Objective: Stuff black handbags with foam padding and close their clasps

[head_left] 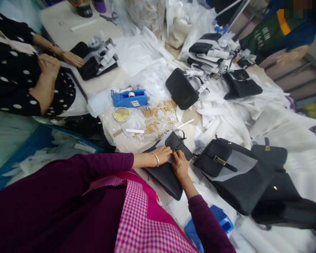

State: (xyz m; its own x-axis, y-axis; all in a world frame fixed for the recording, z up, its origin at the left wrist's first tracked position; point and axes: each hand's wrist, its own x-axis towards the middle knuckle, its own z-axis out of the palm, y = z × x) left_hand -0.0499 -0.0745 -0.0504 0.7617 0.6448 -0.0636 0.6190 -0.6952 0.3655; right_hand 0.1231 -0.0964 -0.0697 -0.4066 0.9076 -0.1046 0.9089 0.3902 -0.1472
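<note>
A black bag (167,175) lies on the table in front of me, its small front pocket flap and strap turned away from my body. My left hand (161,155), with a bangle at the wrist, rests on the bag beside the strap, its fingers bent towards the buckle. From the right, my right hand (180,164) meets it there, fingers pressed together at the strap. The fingertips of both hands nearly touch, and what lies between them is too small to make out. Just right of the hands sits another black bag (237,179) with a gold buckle.
A blue tape dispenser (129,98), a round tin (121,114) and tangled tag strings (158,121) lie beyond the bag. Another black bag (182,88) and a stack of bags (208,52) stand farther back. People are at the left and upper right. Another blue dispenser (221,219) is near my right sleeve.
</note>
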